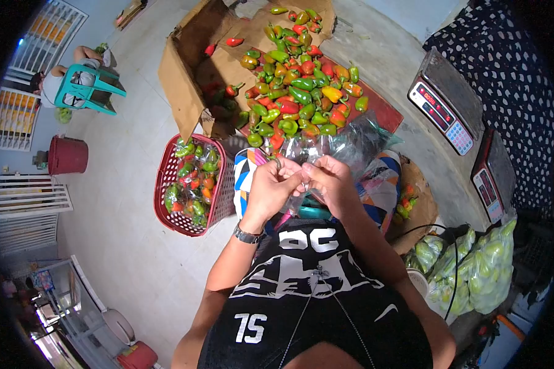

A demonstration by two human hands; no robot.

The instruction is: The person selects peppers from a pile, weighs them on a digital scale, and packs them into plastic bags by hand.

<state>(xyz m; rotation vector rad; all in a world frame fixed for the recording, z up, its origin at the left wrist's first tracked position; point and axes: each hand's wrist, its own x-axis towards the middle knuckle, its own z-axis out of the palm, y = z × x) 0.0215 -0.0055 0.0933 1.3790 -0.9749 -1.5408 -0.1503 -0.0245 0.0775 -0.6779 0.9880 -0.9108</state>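
Note:
My left hand [272,186], with a metal watch at the wrist, and my right hand [334,184] meet over my lap. Fingertips of both are pinched together on thin clear plastic, which looks like a plastic bag [317,149]. Part of the plastic hangs below the fingers, and its exact shape is hard to make out. Just beyond the hands, a heap of red, green and yellow peppers [301,95] covers a reddish board [385,115] and spreads onto cardboard. Dark, glossy plastic [362,138] lies at the heap's near right edge.
Left of my knees stands a red basket [160,184] holding bagged peppers [194,184]. A cardboard box [181,80] is behind it. Two digital scales [440,111] and bags of green produce [480,270] are at right. Someone sits on a green chair [83,86] near a red bucket [68,154].

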